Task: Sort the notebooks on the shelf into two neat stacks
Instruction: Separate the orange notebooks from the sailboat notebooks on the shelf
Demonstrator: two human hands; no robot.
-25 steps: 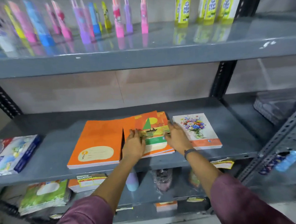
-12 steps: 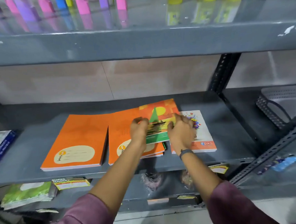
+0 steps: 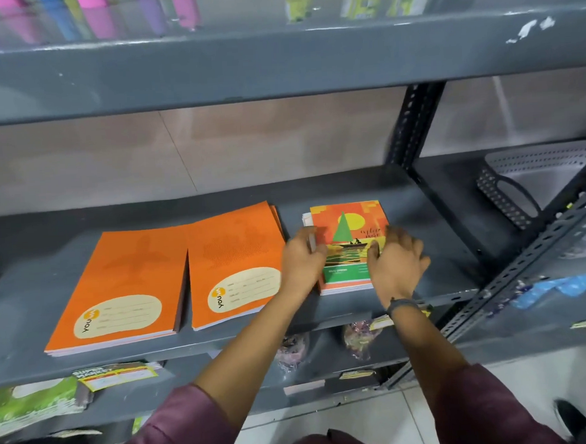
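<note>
On the grey middle shelf (image 3: 441, 221) lie two stacks of large orange notebooks, one at the left (image 3: 118, 282) and one in the middle (image 3: 232, 259), side by side. To their right sits a small stack of notebooks with a sailboat cover (image 3: 348, 225). A white edge of another notebook (image 3: 306, 218) peeks out under its far left corner. My left hand (image 3: 302, 260) grips the small stack's left edge. My right hand (image 3: 397, 262) lies over its right edge with the thumb on the cover.
A grey perforated basket (image 3: 534, 182) stands in the shelf bay to the right, past a black upright post (image 3: 412, 124). The upper shelf (image 3: 276, 63) overhangs close above. Green packets (image 3: 29, 402) and price tags (image 3: 116, 375) sit on the shelf below.
Both hands carried the small sailboat notebooks off the middle orange stack and to the right, onto the floral notebook, which is now almost covered. The camera has tilted down.
</note>
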